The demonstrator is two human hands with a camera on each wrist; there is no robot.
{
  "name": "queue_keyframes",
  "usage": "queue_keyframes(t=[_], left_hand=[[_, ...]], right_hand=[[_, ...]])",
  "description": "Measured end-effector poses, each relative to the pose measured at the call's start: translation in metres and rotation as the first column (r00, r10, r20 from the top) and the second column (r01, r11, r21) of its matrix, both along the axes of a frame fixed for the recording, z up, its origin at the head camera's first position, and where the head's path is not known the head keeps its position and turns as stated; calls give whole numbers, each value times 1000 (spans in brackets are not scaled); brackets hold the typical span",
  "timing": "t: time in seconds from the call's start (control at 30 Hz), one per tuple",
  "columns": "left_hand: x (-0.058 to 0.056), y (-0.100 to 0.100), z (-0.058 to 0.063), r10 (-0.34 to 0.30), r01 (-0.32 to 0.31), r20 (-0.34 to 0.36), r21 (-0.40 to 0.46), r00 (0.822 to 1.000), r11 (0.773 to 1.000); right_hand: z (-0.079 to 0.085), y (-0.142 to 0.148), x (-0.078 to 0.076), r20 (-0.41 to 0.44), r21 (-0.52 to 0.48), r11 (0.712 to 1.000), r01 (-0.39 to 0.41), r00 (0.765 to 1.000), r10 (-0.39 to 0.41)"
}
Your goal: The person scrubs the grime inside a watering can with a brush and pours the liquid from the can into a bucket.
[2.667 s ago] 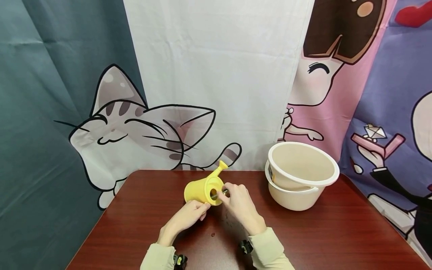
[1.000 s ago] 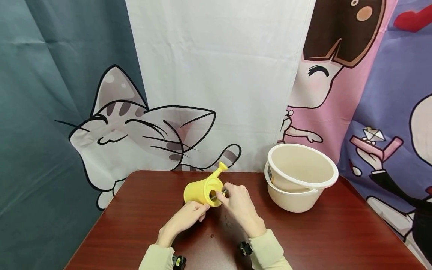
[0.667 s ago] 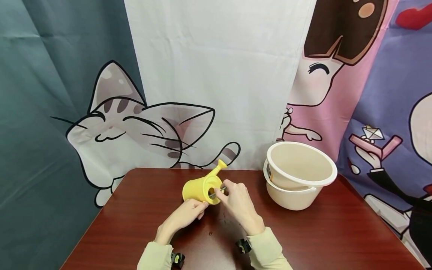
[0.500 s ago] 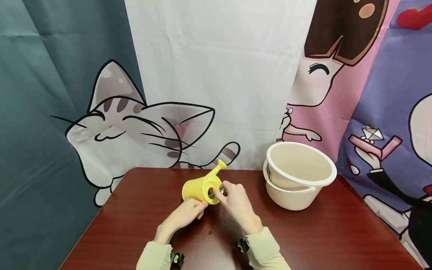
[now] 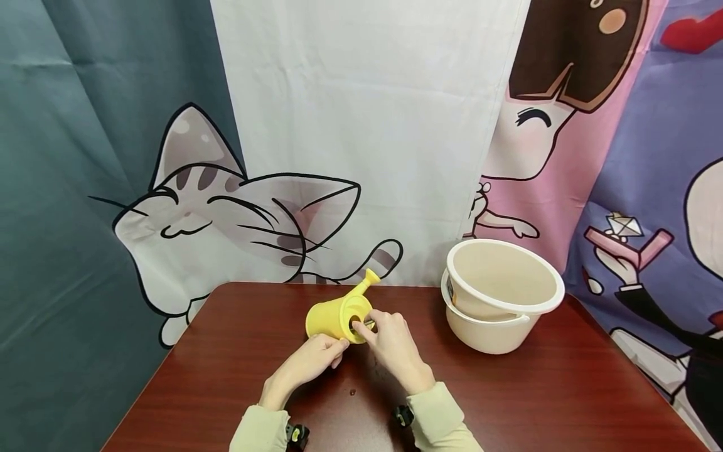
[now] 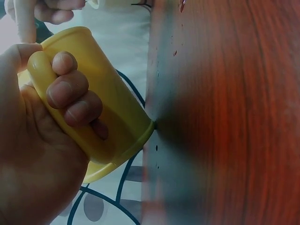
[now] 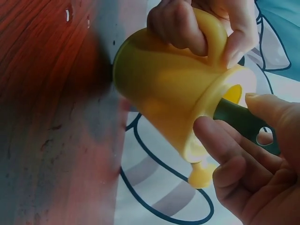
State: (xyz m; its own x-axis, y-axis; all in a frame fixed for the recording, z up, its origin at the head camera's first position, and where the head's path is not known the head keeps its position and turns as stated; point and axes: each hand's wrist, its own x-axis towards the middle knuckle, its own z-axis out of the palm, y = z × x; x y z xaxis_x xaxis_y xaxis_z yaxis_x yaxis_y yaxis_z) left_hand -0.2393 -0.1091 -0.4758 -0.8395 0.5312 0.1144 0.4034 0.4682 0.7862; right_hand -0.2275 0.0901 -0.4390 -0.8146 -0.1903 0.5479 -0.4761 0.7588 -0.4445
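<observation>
A yellow toy watering can (image 5: pixel 326 319) lies tilted over the table, its open top turned toward the right and its spout pointing up and back. My left hand (image 5: pixel 307 364) grips it by the loop handle; in the left wrist view, curled fingers (image 6: pixel 70 93) pass through that loop. My right hand (image 5: pixel 398 351) is at the can's mouth. Between thumb and fingers it pinches a dark green handle (image 7: pixel 236 118) with a hole near its end. The far part of this tool is hidden inside the can, so its kind does not show.
Two cream basins (image 5: pixel 503 270), one tilted inside the other, stand at the table's right rear. Small wet drops (image 5: pixel 353 392) dot the brown table (image 5: pixel 542 402) in front of the can. A printed cloth (image 5: pixel 361 125) hangs behind the table's far edge.
My right hand has shifted slightly left and toward me, its fingertips closer to the can's mouth, with the green handle. The left hand and the can stay nearly where they were.
</observation>
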Motion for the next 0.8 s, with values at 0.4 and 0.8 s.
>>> queue_keyframes(t=[0.4, 0.8], left_hand=[[1, -1, 2, 10, -10, 21, -7, 1000, 1000], [1, 0, 3, 8, -8, 20, -17, 1000, 1000]], right_hand=[[18, 6, 5, 2, -52, 999, 11, 1000, -11], [26, 8, 8, -5, -89, 996, 6, 1000, -6]])
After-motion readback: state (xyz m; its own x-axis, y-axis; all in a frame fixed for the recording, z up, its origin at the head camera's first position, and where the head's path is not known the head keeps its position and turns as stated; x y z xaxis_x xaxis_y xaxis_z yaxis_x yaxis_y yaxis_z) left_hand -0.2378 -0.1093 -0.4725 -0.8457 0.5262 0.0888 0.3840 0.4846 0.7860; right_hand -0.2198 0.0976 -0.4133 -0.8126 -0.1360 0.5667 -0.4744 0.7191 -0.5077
